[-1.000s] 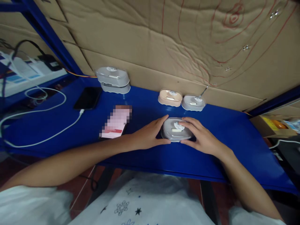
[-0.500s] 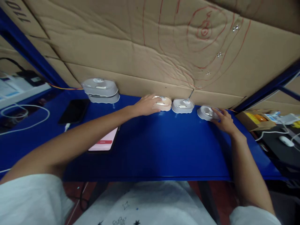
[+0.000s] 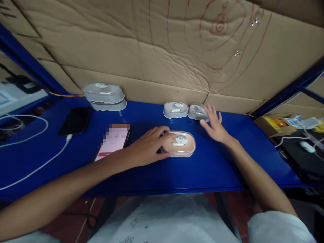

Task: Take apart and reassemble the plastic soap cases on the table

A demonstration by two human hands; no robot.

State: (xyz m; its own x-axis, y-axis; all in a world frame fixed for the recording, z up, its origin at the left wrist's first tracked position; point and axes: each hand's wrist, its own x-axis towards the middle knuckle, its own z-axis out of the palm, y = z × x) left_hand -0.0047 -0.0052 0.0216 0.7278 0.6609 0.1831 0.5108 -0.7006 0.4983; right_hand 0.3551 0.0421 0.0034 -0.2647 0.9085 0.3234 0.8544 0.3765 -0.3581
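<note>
Peach case in left hand, lying crosswise on blue table

Peach case (image 3: 188,147) sits flat near the front of the blue table (image 3: 215,165), long axis running left-right, roughly along the front edge; pale bar (image 3: 178,144) inside lies the same way. Round white label (image 3: 181,139) on top, print too small to read from here; phone (image 3: 117,143) shows digits ending "26". Left hand (image 3: 149,145) grasps the case's left end, thumb in front, fingers behind. Right hand (image 3: 215,126) splayed open at the right-hand gray case (image 3: 194,115), contact can't tell
</note>
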